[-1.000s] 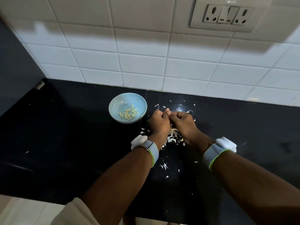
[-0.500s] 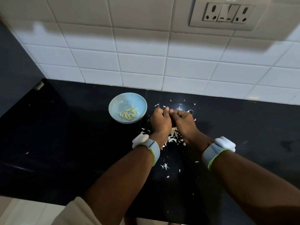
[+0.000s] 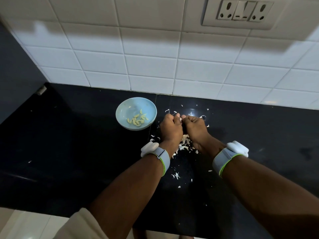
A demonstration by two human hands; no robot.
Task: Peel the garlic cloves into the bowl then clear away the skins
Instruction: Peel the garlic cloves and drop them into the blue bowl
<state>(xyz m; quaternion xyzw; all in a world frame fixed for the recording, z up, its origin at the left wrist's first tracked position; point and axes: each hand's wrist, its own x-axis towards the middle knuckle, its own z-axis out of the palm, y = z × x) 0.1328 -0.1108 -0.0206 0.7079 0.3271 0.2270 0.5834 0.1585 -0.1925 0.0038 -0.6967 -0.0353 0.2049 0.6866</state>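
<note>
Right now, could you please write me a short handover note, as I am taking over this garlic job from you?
Left hand and right hand: both curled, pinching one clove between them, above the counter.
Bowl: left of the hands, holding a small heap of peeled cloves.
Skins: scattered under and around the hands.
Left: finish this clove, drop it in the bowl, clear the skins.

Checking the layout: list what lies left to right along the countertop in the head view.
Bowl holding peeled cloves → left hand → garlic clove pinched between both hands → right hand. Skins lie scattered under and around the hands, so they are left unplaced.
</note>
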